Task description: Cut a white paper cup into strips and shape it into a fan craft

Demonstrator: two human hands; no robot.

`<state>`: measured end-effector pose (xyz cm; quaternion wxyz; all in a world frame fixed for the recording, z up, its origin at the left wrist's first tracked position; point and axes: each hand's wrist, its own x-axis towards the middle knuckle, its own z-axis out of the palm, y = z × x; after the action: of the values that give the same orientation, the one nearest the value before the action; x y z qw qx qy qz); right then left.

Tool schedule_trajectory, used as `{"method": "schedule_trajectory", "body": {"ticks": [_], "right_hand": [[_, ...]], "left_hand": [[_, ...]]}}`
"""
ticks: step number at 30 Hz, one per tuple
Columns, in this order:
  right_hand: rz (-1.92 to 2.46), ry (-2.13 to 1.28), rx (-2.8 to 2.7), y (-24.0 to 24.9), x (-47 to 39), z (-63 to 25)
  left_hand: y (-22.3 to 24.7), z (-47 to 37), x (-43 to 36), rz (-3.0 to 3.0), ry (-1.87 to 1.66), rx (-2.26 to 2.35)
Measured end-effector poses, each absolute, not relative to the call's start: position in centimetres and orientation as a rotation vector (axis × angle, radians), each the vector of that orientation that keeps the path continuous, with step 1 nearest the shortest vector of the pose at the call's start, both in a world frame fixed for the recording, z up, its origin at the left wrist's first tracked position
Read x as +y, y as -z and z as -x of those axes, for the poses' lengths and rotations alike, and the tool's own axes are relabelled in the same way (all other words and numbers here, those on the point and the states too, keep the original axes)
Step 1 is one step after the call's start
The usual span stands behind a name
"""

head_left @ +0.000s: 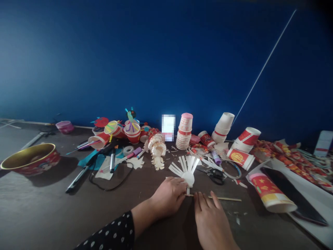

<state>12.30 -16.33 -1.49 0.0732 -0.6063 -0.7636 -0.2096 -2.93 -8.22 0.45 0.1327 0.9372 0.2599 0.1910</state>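
Observation:
A white paper piece (188,178) with a round middle and several fanned strips lies on the dark table, a narrow tab pointing toward me. At its left edge is my left hand (169,196), fingers bent and pressed together near the tab; what they grip is hidden. A thin wooden stick (229,199) runs sideways below the tab, its left end close to my left fingertips. My right hand (212,217) rests palm down with fingers stretched out, the fingertips touching the stick.
Black scissors (216,176) lie right of the paper. Stacked paper cups (183,139) stand behind. A decorated cup (272,194) and black phone (293,196) are at right; markers (112,160), tape (128,150) and a gold-rimmed bowl (31,163) at left.

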Motion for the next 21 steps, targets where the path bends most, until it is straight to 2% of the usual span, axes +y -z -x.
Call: {"method": "schedule_trajectory", "body": {"ticks": [21], "right_hand": [[1.815,0.727,-2.288,2.7,-16.4,-12.2]], "left_hand": [[0.7,2.3,-7.8,-2.745,-0.575,0.804]]}}
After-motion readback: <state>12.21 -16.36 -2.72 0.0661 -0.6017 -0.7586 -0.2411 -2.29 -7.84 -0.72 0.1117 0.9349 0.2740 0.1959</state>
